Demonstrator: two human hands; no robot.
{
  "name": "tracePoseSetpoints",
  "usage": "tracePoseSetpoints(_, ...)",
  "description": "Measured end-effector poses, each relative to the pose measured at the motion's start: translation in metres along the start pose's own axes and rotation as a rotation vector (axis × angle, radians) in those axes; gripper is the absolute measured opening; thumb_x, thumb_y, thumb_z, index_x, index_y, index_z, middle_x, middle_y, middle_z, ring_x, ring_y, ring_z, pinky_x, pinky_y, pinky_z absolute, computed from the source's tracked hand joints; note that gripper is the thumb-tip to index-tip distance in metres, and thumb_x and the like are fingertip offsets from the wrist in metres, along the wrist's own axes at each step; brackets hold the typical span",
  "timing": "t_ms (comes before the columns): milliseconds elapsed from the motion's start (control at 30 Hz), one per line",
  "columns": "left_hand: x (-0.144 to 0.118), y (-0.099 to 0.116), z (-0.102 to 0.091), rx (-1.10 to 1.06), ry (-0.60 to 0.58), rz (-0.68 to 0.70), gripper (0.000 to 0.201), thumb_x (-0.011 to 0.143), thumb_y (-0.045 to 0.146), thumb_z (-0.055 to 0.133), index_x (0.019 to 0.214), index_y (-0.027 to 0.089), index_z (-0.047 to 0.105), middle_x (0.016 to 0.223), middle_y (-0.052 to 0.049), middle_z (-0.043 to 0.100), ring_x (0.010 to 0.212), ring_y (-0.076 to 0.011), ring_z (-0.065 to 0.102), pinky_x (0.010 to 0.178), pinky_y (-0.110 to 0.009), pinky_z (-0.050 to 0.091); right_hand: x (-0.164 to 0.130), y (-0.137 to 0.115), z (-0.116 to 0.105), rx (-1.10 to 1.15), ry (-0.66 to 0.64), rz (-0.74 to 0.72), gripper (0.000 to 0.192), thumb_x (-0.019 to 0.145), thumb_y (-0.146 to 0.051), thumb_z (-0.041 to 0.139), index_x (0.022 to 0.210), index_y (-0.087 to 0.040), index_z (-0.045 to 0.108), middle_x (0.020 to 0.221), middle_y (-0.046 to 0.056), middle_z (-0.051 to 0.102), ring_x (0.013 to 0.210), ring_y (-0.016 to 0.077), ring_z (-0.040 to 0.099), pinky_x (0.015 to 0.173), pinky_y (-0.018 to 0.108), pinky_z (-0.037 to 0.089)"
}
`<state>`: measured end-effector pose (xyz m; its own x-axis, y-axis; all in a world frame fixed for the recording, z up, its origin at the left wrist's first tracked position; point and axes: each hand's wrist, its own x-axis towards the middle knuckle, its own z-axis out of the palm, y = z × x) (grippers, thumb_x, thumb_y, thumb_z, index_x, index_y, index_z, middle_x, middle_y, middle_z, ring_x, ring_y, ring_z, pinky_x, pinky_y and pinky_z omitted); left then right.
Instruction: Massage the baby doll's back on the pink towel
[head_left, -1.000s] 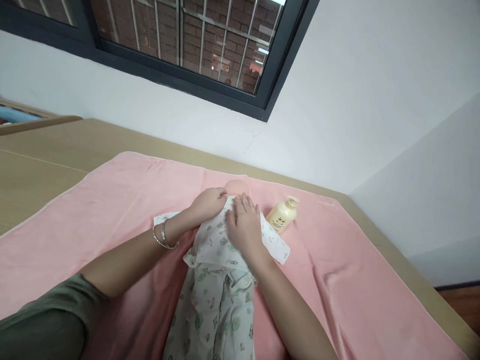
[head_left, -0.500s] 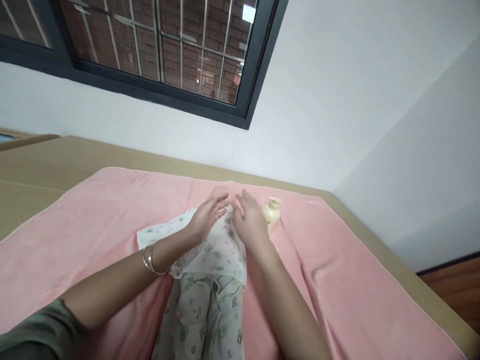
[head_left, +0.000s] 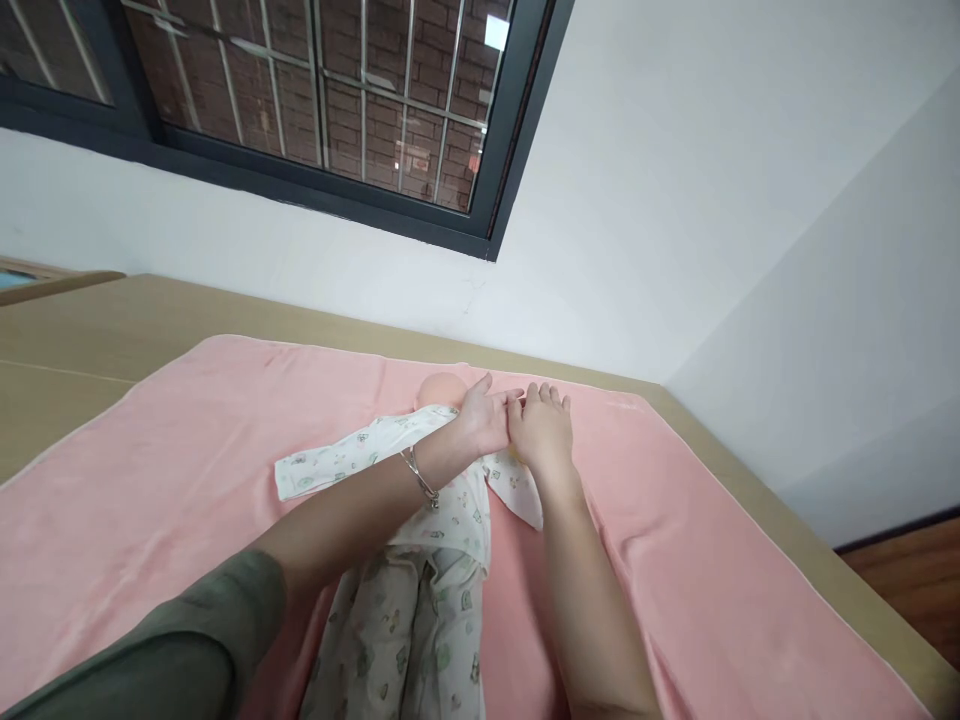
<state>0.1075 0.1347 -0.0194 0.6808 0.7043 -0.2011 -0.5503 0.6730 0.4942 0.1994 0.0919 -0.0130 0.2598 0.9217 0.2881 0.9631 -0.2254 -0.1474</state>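
A baby doll in a white printed outfit (head_left: pixel 450 510) lies on its back, its smooth pinkish head (head_left: pixel 440 391) partly behind my left wrist. My left hand (head_left: pixel 486 415) is held palm up above the doll's shoulder, with fingers stretched toward the right. Right beside it, my right hand (head_left: pixel 541 430) is palm down over the pale yellow pump bottle, fingers extended and slightly apart. That hand hides nearly all of the bottle; only a small yellow patch (head_left: pixel 516 455) shows. Whether the palm presses the pump cannot be made out.
A pink blanket (head_left: pixel 697 560) is spread under the doll over a tan surface (head_left: pixel 187 305). Behind it rise a white wall (head_left: pixel 637 200) and a dark-framed window (head_left: pixel 480 225) with bars. A brown wooden piece (head_left: pixel 911 580) shows at the right edge.
Both hands have moved right from above the doll's upper body. My right hand now covers the pump bottle, and my left has turned palm up beside it. The doll's head is more exposed.
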Motion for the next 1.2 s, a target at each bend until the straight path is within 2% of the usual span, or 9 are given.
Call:
tracePoseSetpoints(233, -0.054, 0.005, -0.014, -0.017, -0.004, -0.025, 0.062, 0.103, 0.052, 0.023, 0.135, 0.009, 0.053, 0.127, -0.021, 0.066, 0.115, -0.0286, 0.068, 0.097, -0.043, 0.055, -0.006, -0.007, -0.004, 0.106, 0.024, -0.051, 0.057, 0.104, -0.034, 0.033, 0.148, -0.001, 0.048, 0.155, 0.026, 0.044, 0.151, 0.0362, 0.031, 0.124, 0.057, 0.012)
tracePoseSetpoints(367, -0.101, 0.009, -0.017, -0.003, -0.180, -0.020, 0.064, 0.103, 0.054, 0.020, 0.144, 0.015, 0.050, 0.139, -0.016, 0.063, 0.130, -0.0290, 0.060, 0.112, -0.047, 0.044, -0.045, -0.045, -0.007, 0.290, 0.055, -0.256, 0.057, 0.105, -0.037, 0.026, 0.152, -0.011, 0.045, 0.163, 0.017, 0.035, 0.156, 0.0318, 0.020, 0.125, 0.059, 0.013)
tracePoseSetpoints(467, -0.130, 0.020, -0.017, 0.006, -0.286, -0.006, 0.065, 0.102, 0.057, 0.022, 0.149, 0.020, 0.047, 0.148, -0.012, 0.057, 0.140, -0.0284, 0.051, 0.120, -0.048, 0.034, -0.087, -0.075, -0.008, 0.284, 0.152, -0.388, 0.062, 0.104, -0.039, 0.026, 0.159, -0.011, 0.030, 0.169, 0.015, 0.020, 0.158, 0.0337, 0.003, 0.125, 0.064, 0.007)
tracePoseSetpoints(633, -0.150, 0.032, -0.012, 0.047, -0.198, 0.122, 0.066, 0.101, 0.062, 0.027, 0.154, 0.025, 0.040, 0.159, -0.009, 0.046, 0.152, -0.0290, 0.034, 0.125, -0.051, 0.026, -0.128, -0.104, -0.015, 0.349, 0.214, -0.708, 0.087, 0.099, -0.046, 0.044, 0.164, -0.013, -0.004, 0.171, 0.016, 0.009, 0.157, 0.0400, -0.001, 0.123, 0.069, 0.010)
tracePoseSetpoints(800, -0.162, 0.002, -0.013, 0.175, -0.170, 0.399, 0.064, 0.098, 0.064, 0.041, 0.150, 0.028, 0.048, 0.157, -0.004, 0.048, 0.157, -0.0319, 0.021, 0.129, -0.048, 0.021, -0.115, -0.109, -0.037, 0.471, 0.195, -0.701, 0.076, 0.103, -0.043, 0.030, 0.164, -0.019, -0.009, 0.171, 0.009, 0.009, 0.158, 0.0339, 0.003, 0.125, 0.064, 0.020)
tracePoseSetpoints(900, -0.182, -0.019, -0.026, 0.382, -0.178, 0.440, 0.060, 0.096, 0.062, 0.049, 0.147, 0.031, 0.054, 0.157, -0.002, 0.049, 0.158, -0.0277, 0.017, 0.131, -0.044, 0.015, -0.110, -0.104, -0.042, 0.489, 0.319, -0.639, 0.066, 0.103, -0.038, 0.014, 0.163, -0.027, -0.012, 0.171, 0.006, 0.013, 0.157, 0.0333, 0.007, 0.122, 0.068, 0.023)
tracePoseSetpoints(1033, -0.217, -0.020, -0.055, 0.462, -0.212, 0.282, 0.051, 0.101, 0.060, 0.034, 0.144, 0.042, 0.055, 0.157, 0.007, 0.048, 0.158, -0.0187, 0.015, 0.131, -0.041, 0.016, -0.130, -0.100, -0.031, 0.547, 0.562, -0.749, 0.066, 0.102, -0.042, 0.009, 0.164, -0.024, -0.005, 0.171, 0.008, 0.012, 0.156, 0.0364, 0.011, 0.123, 0.070, 0.020)
tracePoseSetpoints(1133, -0.234, -0.006, -0.059, 0.451, -0.240, 0.392, 0.052, 0.099, 0.066, 0.032, 0.146, 0.052, 0.048, 0.157, 0.015, 0.046, 0.159, -0.0178, 0.011, 0.130, -0.042, 0.017, -0.158, -0.108, -0.016, 0.493, 0.636, -0.861, 0.068, 0.102, -0.045, 0.024, 0.164, -0.017, 0.013, 0.168, 0.009, 0.026, 0.157, 0.0302, 0.014, 0.127, 0.057, 0.025)
tracePoseSetpoints(1200, -0.236, -0.002, -0.050, 0.447, -0.233, 0.493, 0.058, 0.096, 0.071, 0.035, 0.151, 0.053, 0.039, 0.161, 0.018, 0.038, 0.159, -0.0181, 0.006, 0.131, -0.043, 0.015, -0.176, -0.119, -0.007, 0.441, 0.630, -0.768, 0.058, 0.098, -0.038, 0.048, 0.154, -0.025, 0.039, 0.164, 0.003, 0.036, 0.156, 0.0269, 0.019, 0.127, 0.050, 0.030)
